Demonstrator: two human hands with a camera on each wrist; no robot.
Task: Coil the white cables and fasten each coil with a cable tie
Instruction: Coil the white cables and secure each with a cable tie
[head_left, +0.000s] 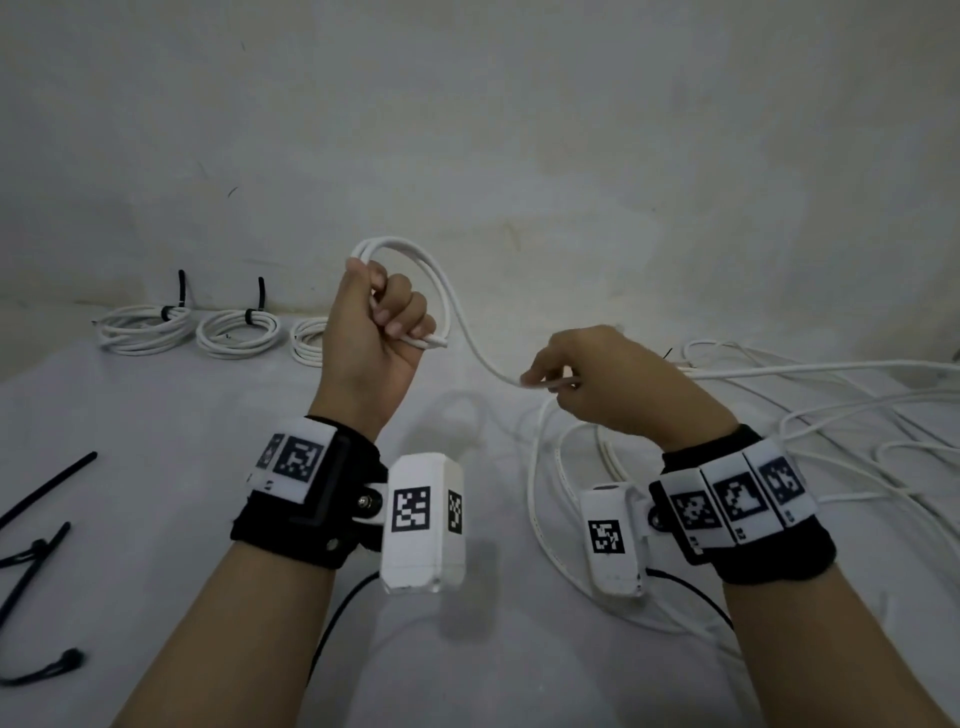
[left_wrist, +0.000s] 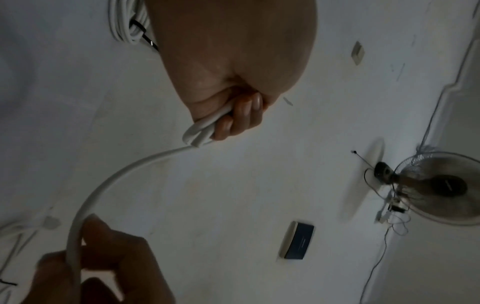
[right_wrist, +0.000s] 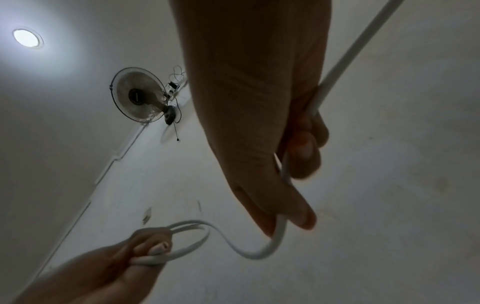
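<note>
White cable (head_left: 470, 332): left hand (head_left: 371, 332) fingers fisted around its loops; right hand (head_left: 597, 379) pinches the trailing length.

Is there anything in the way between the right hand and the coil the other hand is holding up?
Nothing visible. The left hand grips the coil in the air; the right hand pinches the same white cable, and only that free cable spans the gap, above the table.

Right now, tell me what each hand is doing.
Left hand: closed in a fist around a small coil of white cable.
Right hand: pinching the same cable further along.
</note>
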